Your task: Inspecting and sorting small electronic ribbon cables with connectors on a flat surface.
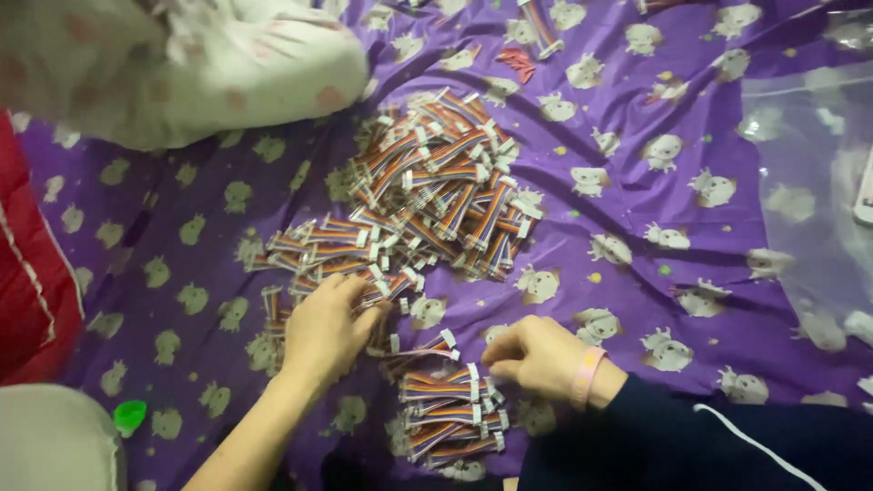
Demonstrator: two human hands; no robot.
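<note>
Two bare hands work over a purple sheet (637, 209) printed with small cartoon animals. Most of the rainbow ribbon cables lie in one big pile (436, 182), each short cable ending in white connectors. All places below are told from that pile.

Just below its lower left edge, the left hand (326, 329) rests palm down on a loose spread of cables (318, 250), its fingers (350, 295) curled over a few of them and touching them; whether they grip any cannot be told. The left forearm is bare.

Further below the pile and a little right, the right hand (536, 355) is bent into a loose fist, its fingers (496, 355) drawn narrow at the top of a neat stack (450, 414) of cables laid side by side. Whether it pinches a cable there is hidden by the knuckles. A pink band (588, 373) sits on that wrist, and a dark sleeve (691, 436) with a white cord covers the arm.

Above the pile, a few more cables (536, 27) lie apart near the top edge. Up and to the left of the pile sits another person's leg in pale patterned cloth (227, 64). Far left is a red cushion (27, 273), and well down and left lies a small green cap (129, 415). Far right lies a clear plastic bag (809, 182).
</note>
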